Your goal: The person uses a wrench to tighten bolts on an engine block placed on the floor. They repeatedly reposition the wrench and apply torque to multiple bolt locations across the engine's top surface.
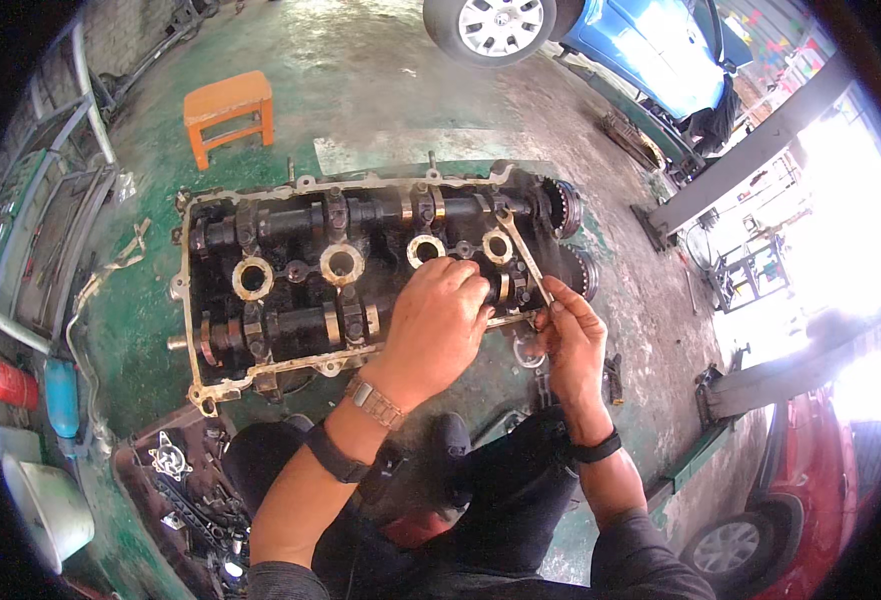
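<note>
An engine cylinder head (290,215) with dark, oily camshafts and bearing caps lies in front of me. My right hand (573,335), at its right front corner, is closed around the lower end of a slim metal wrench (526,254). The wrench slants up and left, its upper end by a bearing cap on the far camshaft. My left hand (438,318) is over the near camshaft, just below a round plug hole (425,249). Its fingers are curled together, and whatever they grip is hidden beneath them. Toothed cam gears (564,206) stick out at the right end.
An orange stool (228,112) stands beyond the cylinder head. Loose engine parts fill a tray (145,455) at lower left, near a white bucket (48,512) and a red cylinder (6,379). A blue car (650,50) and a red car (810,480) stand by lift posts (750,150) at right.
</note>
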The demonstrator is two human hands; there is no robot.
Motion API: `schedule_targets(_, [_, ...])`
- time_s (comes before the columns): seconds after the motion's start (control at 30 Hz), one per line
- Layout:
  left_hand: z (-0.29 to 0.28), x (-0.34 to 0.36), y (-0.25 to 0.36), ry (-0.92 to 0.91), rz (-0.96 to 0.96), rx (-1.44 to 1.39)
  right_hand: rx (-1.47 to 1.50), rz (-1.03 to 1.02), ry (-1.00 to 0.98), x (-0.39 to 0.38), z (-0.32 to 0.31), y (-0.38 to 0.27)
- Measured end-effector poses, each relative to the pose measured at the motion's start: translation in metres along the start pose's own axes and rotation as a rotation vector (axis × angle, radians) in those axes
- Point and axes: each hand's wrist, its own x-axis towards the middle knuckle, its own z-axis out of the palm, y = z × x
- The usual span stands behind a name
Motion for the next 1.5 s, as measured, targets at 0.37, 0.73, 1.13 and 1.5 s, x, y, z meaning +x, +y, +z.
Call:
schedule_targets(0.37, [-0.001,0.000,0.000,-0.001,-0.001,0.001,0.043,-0.008,0.049,0.002,-0.004,0.001])
schedule_targets(0.73, [0.002,-0.001,-0.002,0.013,0.012,0.016,-0.065,0.026,-0.026,-0.003,0.005,-0.008])
schedule_targets(1.13, [0.004,-0.001,-0.003,0.031,0.027,0.025,-0.208,0.026,-0.053,0.002,-0.002,-0.019])
schedule_targets(1.5, [0.002,-0.001,-0.003,0.019,0.018,0.007,-0.364,-0.004,-0.130,0.015,-0.015,-0.024])
